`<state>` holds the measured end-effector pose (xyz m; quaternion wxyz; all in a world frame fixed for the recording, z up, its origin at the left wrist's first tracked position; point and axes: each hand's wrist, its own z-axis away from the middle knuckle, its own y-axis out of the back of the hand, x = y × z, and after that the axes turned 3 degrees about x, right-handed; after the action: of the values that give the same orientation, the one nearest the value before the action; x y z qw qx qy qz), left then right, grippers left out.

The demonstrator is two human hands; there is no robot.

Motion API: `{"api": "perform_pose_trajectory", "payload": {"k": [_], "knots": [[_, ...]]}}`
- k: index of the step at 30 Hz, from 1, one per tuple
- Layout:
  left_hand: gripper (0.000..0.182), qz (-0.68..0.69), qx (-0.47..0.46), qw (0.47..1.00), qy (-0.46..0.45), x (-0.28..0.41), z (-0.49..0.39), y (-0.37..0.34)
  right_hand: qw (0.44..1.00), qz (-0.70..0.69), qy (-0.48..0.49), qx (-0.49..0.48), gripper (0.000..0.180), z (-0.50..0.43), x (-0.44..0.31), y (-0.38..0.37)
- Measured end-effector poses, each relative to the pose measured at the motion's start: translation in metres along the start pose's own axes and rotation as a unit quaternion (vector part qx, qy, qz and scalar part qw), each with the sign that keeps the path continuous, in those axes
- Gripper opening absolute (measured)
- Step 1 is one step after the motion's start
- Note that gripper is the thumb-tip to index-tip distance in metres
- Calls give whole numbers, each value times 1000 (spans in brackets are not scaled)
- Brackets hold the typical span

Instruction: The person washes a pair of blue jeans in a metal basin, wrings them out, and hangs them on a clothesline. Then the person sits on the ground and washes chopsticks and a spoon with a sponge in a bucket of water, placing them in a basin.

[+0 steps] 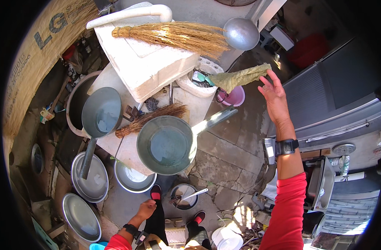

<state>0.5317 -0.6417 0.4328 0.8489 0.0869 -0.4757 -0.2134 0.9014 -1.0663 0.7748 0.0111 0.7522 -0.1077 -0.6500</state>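
Note:
My right hand reaches out at the right with fingers apart. Its fingertips meet the end of a wrinkled yellow-green cloth-like piece; whether they grip it cannot be told. The other end of that piece lies by a pale stone-like planter, where a turquoise-handled brush rests. My left hand is low, near my leg, with fingers curled and nothing visible in them. Before me, a large grey-green dipper sits on a pale slab. A second dipper is at its left, partly over a round basin.
A straw whisk broom lies on a white foam box; another whisk is behind the large dipper. A metal ladle hangs beyond. Metal basins and a black pan are on the ground. A sink is at right.

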Motion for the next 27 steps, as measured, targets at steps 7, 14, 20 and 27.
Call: {"api": "perform_pose_trajectory", "payload": {"k": [7,14,20,27], "knots": [[18,-49,-48,998,-10,34,48,-69,976,-181,105,66,51,116,-17,93],[31,37,-166,985,41,48,88,-129,978,-181,21,103,49,303,60,123],[29,-33,-199,977,64,28,80,-135,961,-215,-110,138,54,450,118,110],[59,-23,-299,952,61,-16,33,-154,922,-289,-252,48,33,534,165,20]]}}
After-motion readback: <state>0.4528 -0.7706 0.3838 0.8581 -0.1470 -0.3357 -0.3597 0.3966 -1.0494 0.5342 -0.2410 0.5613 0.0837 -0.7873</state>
